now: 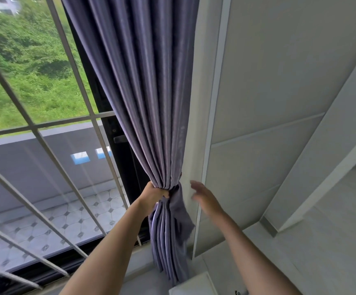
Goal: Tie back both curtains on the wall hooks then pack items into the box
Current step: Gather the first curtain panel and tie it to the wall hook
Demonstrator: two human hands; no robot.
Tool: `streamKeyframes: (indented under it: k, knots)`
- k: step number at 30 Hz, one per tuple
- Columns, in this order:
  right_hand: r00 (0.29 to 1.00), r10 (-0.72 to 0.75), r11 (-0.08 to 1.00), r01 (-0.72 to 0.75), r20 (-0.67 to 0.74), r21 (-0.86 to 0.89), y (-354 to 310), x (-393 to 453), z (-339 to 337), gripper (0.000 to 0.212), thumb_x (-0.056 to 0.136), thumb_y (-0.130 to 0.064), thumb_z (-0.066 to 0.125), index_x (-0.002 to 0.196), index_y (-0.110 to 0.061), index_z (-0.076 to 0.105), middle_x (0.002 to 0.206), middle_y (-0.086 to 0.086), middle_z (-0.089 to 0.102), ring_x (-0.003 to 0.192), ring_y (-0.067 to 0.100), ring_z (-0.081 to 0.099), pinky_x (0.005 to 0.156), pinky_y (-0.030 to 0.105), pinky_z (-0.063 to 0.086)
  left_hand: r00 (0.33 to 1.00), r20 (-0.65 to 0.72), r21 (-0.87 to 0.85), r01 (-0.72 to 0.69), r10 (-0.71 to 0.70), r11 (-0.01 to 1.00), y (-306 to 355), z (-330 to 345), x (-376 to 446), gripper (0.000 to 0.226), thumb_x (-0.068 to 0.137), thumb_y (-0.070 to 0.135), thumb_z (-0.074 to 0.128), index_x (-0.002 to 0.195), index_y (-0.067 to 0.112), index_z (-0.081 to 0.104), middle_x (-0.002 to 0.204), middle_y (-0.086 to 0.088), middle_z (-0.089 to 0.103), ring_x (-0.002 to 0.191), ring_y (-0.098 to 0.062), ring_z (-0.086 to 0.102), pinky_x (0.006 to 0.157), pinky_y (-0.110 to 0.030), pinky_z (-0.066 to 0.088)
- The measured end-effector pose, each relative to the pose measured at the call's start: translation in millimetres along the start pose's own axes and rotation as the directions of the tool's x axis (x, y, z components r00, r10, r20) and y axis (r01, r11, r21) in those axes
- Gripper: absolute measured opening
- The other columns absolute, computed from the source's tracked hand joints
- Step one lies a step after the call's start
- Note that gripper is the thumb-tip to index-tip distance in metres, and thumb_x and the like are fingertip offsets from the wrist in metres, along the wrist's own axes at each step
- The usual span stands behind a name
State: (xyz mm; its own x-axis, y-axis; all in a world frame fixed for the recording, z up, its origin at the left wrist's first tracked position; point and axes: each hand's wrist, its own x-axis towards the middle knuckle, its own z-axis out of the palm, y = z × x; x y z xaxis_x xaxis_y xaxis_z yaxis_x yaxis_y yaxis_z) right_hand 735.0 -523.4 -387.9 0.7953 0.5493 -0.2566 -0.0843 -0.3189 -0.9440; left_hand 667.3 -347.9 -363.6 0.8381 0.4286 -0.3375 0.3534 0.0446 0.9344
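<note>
Purple curtain (143, 92) hangs centre frame, bunched low beside the white wall (268, 81). My left hand (154, 193) grasps the gathered folds; my right hand (203, 196), blurred, fingers released, hovers just right, apart.

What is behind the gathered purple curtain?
Behind the curtain show a dark window frame and white wall. Any hook is covered by fabric. The left hand grips it.

Pale window sill (143, 273) below the barred window, carrying the gathered lower end of the purple curtain (170, 252); a white object (194, 284), only partly in view, lay beside the curtain's foot.
</note>
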Motion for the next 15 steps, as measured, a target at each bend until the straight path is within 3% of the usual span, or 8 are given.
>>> streamKeyframes:
  k: [1, 3, 5, 8, 9, 12, 15]
  knots:
    - [0.998, -0.05, 0.999, 0.049, 0.035, 0.004, -14.7, 6.1, 2.0, 0.044, 0.082, -0.015, 0.055, 0.123, -0.03, 0.055, 0.131, -0.006, 0.055, 0.123, 0.006, 0.048, 0.103, 0.024, 0.036, 1.0, 0.0, -0.007, 0.002, -0.002, 1.0, -0.3, -1.1, 0.5, 0.028, 0.067, -0.026, 0.047, 0.075, -0.001, 0.059, 0.061, -0.009, 0.056, 0.062, -0.021, 0.053, 0.05, -0.022, 0.043]
    - [0.989, -0.113, 0.985, 0.124, 0.096, -0.119, -39.7, 11.8, 4.8, 0.019, 0.087, -0.018, 0.058, 0.103, -0.024, 0.066, 0.108, -0.006, 0.067, 0.1, -0.001, 0.059, 0.085, 0.014, 0.042, 1.0, 0.02, -0.011, -0.011, 0.011, 1.0, -0.6, -2.8, -0.2, 0.033, 0.062, -0.02, 0.05, 0.091, -0.01, 0.062, 0.072, -0.016, 0.057, 0.069, -0.025, 0.054, 0.055, -0.026, 0.043]
    - [0.985, -0.126, 0.965, 0.148, 0.114, -0.218, -48.3, 16.8, 5.2, 0.01, 0.084, -0.019, 0.064, 0.091, -0.023, 0.069, 0.088, -0.008, 0.069, 0.082, 0.002, 0.063, 0.072, 0.015, 0.045, 0.999, 0.033, -0.014, -0.017, 0.018, 1.0, -1.0, -4.0, -1.0, 0.045, 0.053, -0.013, 0.052, 0.098, -0.012, 0.062, 0.078, -0.019, 0.056, 0.073, -0.026, 0.052, 0.058, -0.029, 0.042]
    - [0.991, -0.082, 0.959, 0.109, 0.11, -0.261, -46.3, 21.7, 7.7, 0.013, 0.076, -0.016, 0.073, 0.085, -0.019, 0.064, 0.081, -0.004, 0.065, 0.082, 0.014, 0.064, 0.077, 0.028, 0.05, 0.998, 0.05, -0.025, -0.037, 0.038, 0.999, 1.1, -5.3, -4.2, 0.049, 0.05, -0.012, 0.05, 0.098, -0.012, 0.061, 0.079, -0.018, 0.053, 0.075, -0.026, 0.047, 0.059, -0.031, 0.038]
    - [0.993, -0.09, 0.941, 0.112, 0.083, -0.321, -46.9, 21.7, 8.6, 0.016, 0.074, -0.017, 0.074, 0.084, -0.019, 0.061, 0.079, -0.005, 0.064, 0.079, 0.015, 0.063, 0.072, 0.028, 0.05, 0.997, 0.063, -0.027, -0.044, 0.046, 0.999, 1.7, -5.4, -4.8, 0.046, 0.053, -0.015, 0.05, 0.098, -0.013, 0.061, 0.078, -0.018, 0.053, 0.075, -0.026, 0.047, 0.058, -0.03, 0.038]
    - [0.975, -0.212, 0.798, 0.139, -0.058, -0.586, -48.5, 20.1, 7.2, 0.02, 0.08, -0.014, 0.062, 0.07, -0.025, 0.048, 0.068, -0.009, 0.054, 0.068, 0.016, 0.056, 0.051, 0.019, 0.035, 0.994, 0.079, 0.008, -0.08, 0.079, 0.997, 1.8, -3.6, -8.2, 0.039, 0.065, -0.023, 0.049, 0.09, 0.001, 0.067, 0.074, -0.009, 0.064, 0.071, -0.02, 0.06, 0.058, -0.025, 0.048]
    - [0.953, -0.277, 0.669, 0.103, -0.118, -0.736, -36.6, 6.6, 4.6, 0.021, 0.085, -0.009, 0.05, 0.069, -0.02, 0.045, 0.061, -0.005, 0.048, 0.062, 0.02, 0.052, 0.045, 0.023, 0.027, 0.991, 0.008, 0.028, -0.133, 0.133, 0.991, -3.5, -3.1, -13.5, 0.035, 0.075, -0.019, 0.057, 0.09, 0.012, 0.064, 0.081, -0.004, 0.065, 0.076, -0.016, 0.062, 0.062, -0.022, 0.053]
